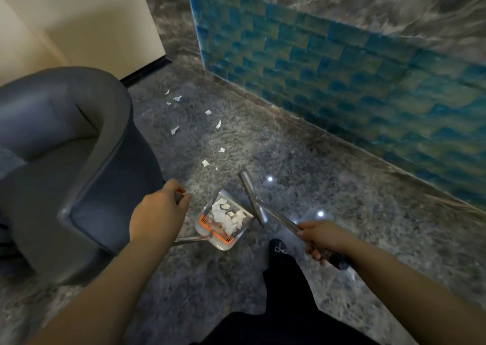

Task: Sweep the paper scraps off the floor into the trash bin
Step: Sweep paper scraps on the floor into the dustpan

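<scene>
Beside the grey armchair (65, 160), the dustpan (223, 223) already holds a heap of paper scraps (226, 213). Left hand (157, 210) grips its handle; right hand (323, 237) grips the broom (252, 200). Beyond the dustpan, loose scraps (205, 162) remain on the floor. No trash bin shows.

grey marble floor (302, 160) bears scattered paper scraps (205, 163), dustpan (223, 220), armchair (65, 160).

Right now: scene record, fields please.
left hand: grips dustpan handle
right hand: grips broom handle
dustpan: on floor, holds scraps, orange comb at rear
broom head: just right of dustpan mouth
loose scraps: trail on floor toward far corner
armchair: left of the scraps
trash bin: not in view
</scene>
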{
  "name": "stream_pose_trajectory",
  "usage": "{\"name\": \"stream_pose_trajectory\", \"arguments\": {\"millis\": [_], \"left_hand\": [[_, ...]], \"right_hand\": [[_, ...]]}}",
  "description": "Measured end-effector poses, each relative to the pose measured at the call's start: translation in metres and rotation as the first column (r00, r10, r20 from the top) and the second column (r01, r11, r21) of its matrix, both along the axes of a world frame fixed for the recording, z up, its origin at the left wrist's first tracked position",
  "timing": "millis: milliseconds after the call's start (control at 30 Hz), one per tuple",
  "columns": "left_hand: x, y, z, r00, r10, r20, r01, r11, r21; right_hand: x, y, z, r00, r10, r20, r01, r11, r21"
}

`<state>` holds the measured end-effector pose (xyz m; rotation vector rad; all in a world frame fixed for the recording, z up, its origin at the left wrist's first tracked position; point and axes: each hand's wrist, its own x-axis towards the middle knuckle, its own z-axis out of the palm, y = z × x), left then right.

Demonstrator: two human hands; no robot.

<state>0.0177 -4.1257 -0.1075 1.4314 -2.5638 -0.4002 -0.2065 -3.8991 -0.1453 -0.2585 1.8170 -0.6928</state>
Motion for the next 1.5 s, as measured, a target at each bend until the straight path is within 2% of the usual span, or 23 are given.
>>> {"name": "stream_pose_trajectory", "arguments": {"millis": [167, 300, 533, 700, 1100, 1300, 1500], "left_hand": [[-0.07, -0.078, -0.008, 0.994, 0.106, 0.012, -0.106, 0.994, 0.027], [-0.114, -0.135, -0.004, 0.982, 0.188, 0.021, -0.189, 0.98, 0.056], [-0.141, -0.218, -0.009, 0.948, 0.316, 0.027, -0.317, 0.947, 0.055], [-0.154, -0.287, -0.026, 0.939, 0.338, 0.058, -0.342, 0.935, 0.091], [-0.197, -0.44, -0.064, 0.948, 0.243, 0.205, -0.292, 0.922, 0.253], [-0.206, -0.484, -0.066, 0.952, 0.24, 0.19, -0.282, 0.93, 0.237], [-0.213, -0.478, -0.074, 0.937, 0.265, 0.225, -0.317, 0.919, 0.234]], "right_hand": [[-0.09, -0.09, -0.013, 0.998, -0.011, 0.066, 0.008, 0.998, 0.059], [-0.155, -0.162, -0.016, 0.994, 0.06, 0.087, -0.066, 0.995, 0.074], [-0.228, -0.277, -0.031, 0.98, 0.177, 0.095, -0.188, 0.975, 0.115], [-0.254, -0.353, -0.049, 0.979, 0.18, 0.092, -0.191, 0.973, 0.126], [-0.283, -0.503, -0.067, 0.986, 0.159, 0.039, -0.164, 0.965, 0.204], [-0.293, -0.567, -0.085, 0.97, 0.244, 0.016, -0.242, 0.945, 0.22], [-0.292, -0.611, -0.123, 0.912, 0.409, 0.031, -0.396, 0.859, 0.324]]}}
